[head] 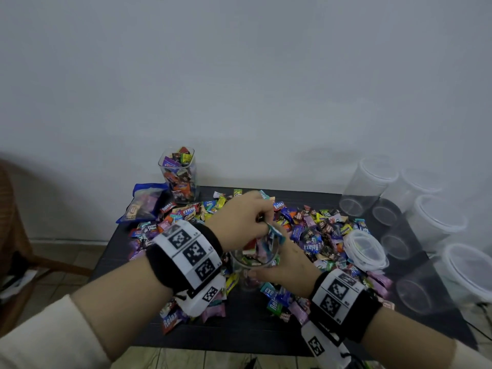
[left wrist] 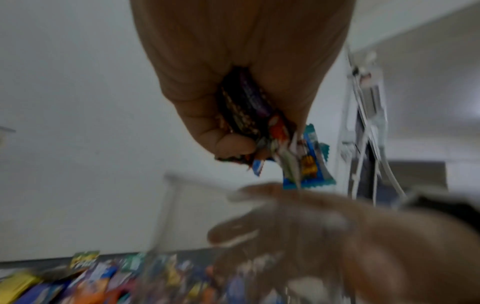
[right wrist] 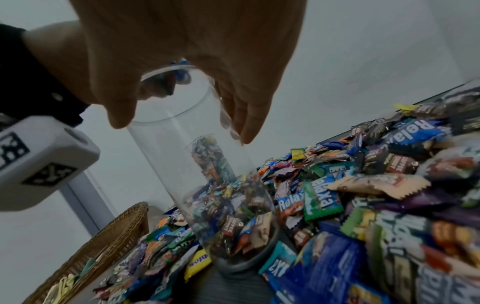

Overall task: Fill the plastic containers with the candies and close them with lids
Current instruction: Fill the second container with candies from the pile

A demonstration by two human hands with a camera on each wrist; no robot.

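Candies [head: 314, 230] cover the table [head: 247, 331] centre; your right hand [head: 287, 265] grips the container [head: 254, 262] there, steadying it. Left wrist view: your left hand [left wrist: 241, 67] clenches wrappers above its mouth. Right wrist view: container barely filled.

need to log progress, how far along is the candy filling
Done: one square jar at the back is full, though no lid shows on it. In hand: the left hand drops a fistful of candies into a round jar held by the right hand, only its bottom filled. Left: several empty jars, the lids, and the big pile.
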